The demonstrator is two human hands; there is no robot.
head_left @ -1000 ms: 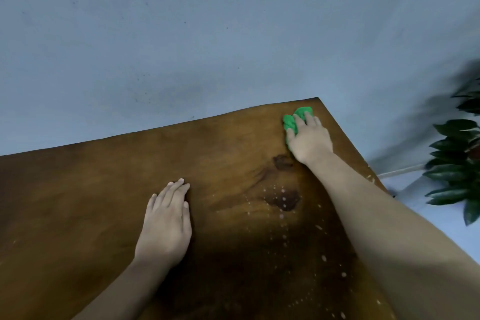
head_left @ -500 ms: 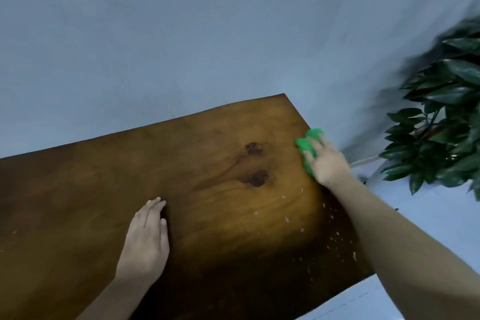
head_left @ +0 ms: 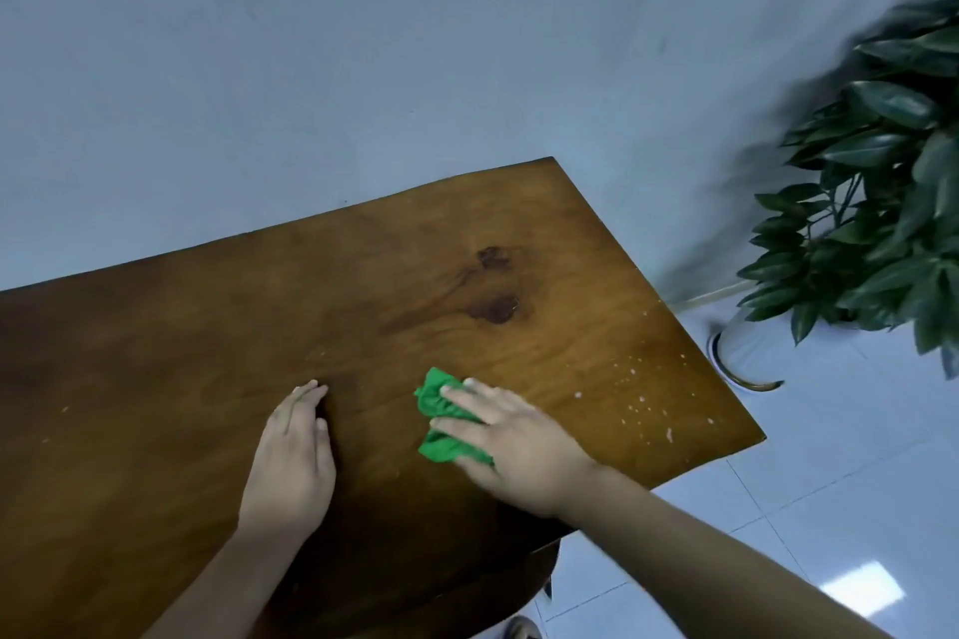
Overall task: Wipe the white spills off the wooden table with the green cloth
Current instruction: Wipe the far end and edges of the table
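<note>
The wooden table (head_left: 207, 353) fills the lower left of the head view, its far right corner near the wall. My right hand (head_left: 511, 441) lies flat on a crumpled green cloth (head_left: 441, 423), pressing it to the tabletop near the front edge. Part of the cloth is hidden under the palm. White spill specks (head_left: 641, 397) dot the wood to the right of the cloth, near the table's right edge. My left hand (head_left: 293, 462) rests palm down on the bare wood, a short way left of the cloth, holding nothing.
A leafy green plant (head_left: 882, 202) in a pale pot (head_left: 747, 353) stands on the tiled floor just right of the table. A grey wall runs behind the table. Two dark knots (head_left: 495, 309) mark the wood beyond the cloth.
My right hand has dragged the green cloth from the table's right edge back toward me and leftward. The left hand stayed flat on the wood. The view swung right, showing more plant.
</note>
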